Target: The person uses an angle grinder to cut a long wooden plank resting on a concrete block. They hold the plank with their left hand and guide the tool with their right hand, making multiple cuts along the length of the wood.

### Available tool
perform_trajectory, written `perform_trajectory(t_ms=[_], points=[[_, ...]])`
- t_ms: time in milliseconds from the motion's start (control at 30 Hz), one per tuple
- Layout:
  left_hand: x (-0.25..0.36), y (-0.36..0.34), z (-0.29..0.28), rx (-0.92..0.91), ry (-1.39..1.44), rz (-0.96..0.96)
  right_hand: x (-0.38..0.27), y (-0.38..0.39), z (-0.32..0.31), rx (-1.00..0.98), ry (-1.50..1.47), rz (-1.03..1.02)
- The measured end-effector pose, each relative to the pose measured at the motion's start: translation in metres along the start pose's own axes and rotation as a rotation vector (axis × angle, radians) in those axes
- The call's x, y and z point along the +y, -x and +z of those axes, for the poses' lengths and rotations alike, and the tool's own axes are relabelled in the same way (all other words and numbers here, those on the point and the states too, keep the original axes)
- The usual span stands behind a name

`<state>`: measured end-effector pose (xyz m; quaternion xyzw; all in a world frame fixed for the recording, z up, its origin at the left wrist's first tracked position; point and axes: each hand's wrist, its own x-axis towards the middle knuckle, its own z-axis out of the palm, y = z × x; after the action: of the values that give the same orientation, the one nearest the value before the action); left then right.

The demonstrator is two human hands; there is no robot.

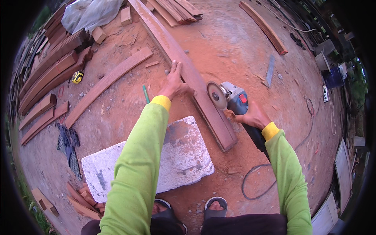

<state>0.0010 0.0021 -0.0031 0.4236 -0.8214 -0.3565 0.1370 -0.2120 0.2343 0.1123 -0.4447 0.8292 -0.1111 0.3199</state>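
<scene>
A long reddish-brown wooden plank runs from the far top toward me. My left hand lies against its left edge, fingers stretched out and thumb apart, reaching over the top face. On the other side, my right hand is wrapped round the body of an angle grinder, blue-grey and black with a red switch. Its round disc stands close to the plank's right edge; whether the two touch, I cannot tell. Part of the grinder's body is hidden under my right hand.
A whitish foam block lies before my feet. Stacked beams and a yellow tape measure are at left, with a green stick nearer. A black cord loops at right; a metal strip lies beyond the grinder.
</scene>
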Motion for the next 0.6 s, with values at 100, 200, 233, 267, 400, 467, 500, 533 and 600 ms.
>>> perform_trajectory(t_ms=[100, 200, 233, 267, 400, 467, 500, 533, 600], points=[[0.005, -0.001, -0.004, -0.052, -0.117, -0.046, -0.004, 0.011, -0.009, -0.056, -0.126, -0.008], [-0.001, -0.002, -0.005, -0.028, -0.056, -0.011, -0.013, 0.024, -0.022, -0.025, -0.137, 0.06], [0.001, -0.004, -0.005, -0.024, -0.064, 0.002, -0.006, 0.026, -0.025, 0.017, -0.112, 0.032], [0.001, -0.003, -0.006, -0.026, -0.074, 0.011, -0.005, 0.03, -0.027, 0.075, -0.093, 0.016], [0.004, 0.004, -0.012, 0.008, -0.024, 0.08, 0.004, 0.044, -0.051, 0.216, -0.011, 0.054], [-0.003, 0.012, -0.019, -0.031, -0.036, 0.149, 0.01, 0.055, -0.063, 0.244, 0.015, 0.085], [-0.011, 0.018, -0.024, -0.051, -0.036, 0.182, 0.01, 0.063, -0.068, 0.264, 0.02, 0.087], [-0.018, 0.024, -0.032, -0.093, -0.099, 0.185, 0.012, 0.072, -0.077, 0.296, 0.018, 0.084], [-0.046, 0.043, -0.049, -0.156, -0.217, 0.159, 0.014, 0.089, -0.085, 0.342, 0.014, 0.088]])
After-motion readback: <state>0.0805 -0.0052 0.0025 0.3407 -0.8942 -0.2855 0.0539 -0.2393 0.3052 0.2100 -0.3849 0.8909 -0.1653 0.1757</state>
